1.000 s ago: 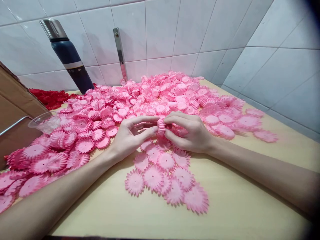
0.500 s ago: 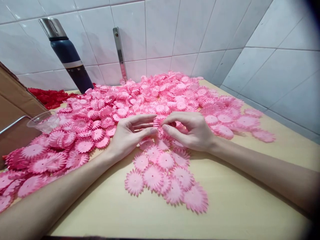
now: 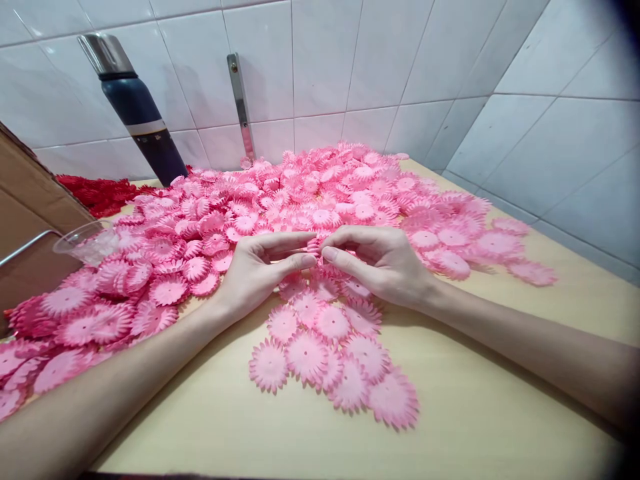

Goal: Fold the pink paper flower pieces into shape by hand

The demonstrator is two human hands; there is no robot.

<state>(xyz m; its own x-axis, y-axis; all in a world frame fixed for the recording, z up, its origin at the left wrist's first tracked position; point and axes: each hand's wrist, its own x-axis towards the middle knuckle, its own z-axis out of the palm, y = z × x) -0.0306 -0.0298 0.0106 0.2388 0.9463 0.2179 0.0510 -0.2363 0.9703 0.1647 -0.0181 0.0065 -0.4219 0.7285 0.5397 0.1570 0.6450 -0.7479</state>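
Note:
My left hand (image 3: 255,270) is at the middle of the table, its thumb and fingers curved around the edge of a small bit of pink fabric flower pieces (image 3: 313,246). Close against it, my right hand (image 3: 383,263) pinches with thumb and forefinger at the right side of the same pieces. The fingers hide most of what is held, so how many pieces there are is unclear. Below the hands, several flat pink flower pieces (image 3: 307,357) with fringed edges and small centre holes lie overlapping on the wooden table (image 3: 215,413).
Behind the hands spreads a large heap of pink flower pieces (image 3: 320,177). At the back left are red pieces (image 3: 103,195), a dark blue bottle (image 3: 145,123), a clear plastic cup (image 3: 85,243) and a cardboard box (image 3: 35,207). Tiled walls (image 3: 325,67) bound the table.
My right fingertips have moved slightly left and closed more tightly, nearer my left fingertips. My left fingers have drawn a little closer together. The loose flower pieces stay put.

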